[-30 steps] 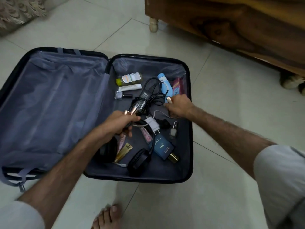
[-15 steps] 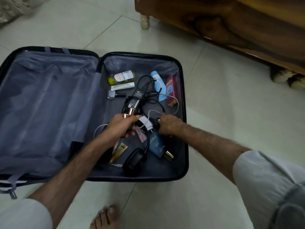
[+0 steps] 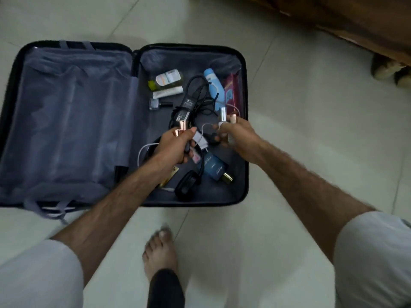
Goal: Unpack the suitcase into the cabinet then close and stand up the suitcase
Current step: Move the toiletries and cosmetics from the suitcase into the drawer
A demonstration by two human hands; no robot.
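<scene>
The suitcase (image 3: 73, 121) lies open on the floor beneath both hands. The left hand (image 3: 175, 147) grips rose-gold tubes (image 3: 181, 127); the right hand (image 3: 235, 136) holds small bottles (image 3: 228, 115). A black charger (image 3: 186, 103) lies just beyond them.

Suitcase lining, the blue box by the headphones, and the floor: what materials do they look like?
Suitcase lining: thin grey woven fabric, likely polyester; it wrinkles and has a faint sheen. Blue box: probably printed card, matte, with sharp flat faces; the gold cap at its end looks metallic. Floor: glazed pale tile, ceramic or stone, with grout lines and soft reflections.
</scene>
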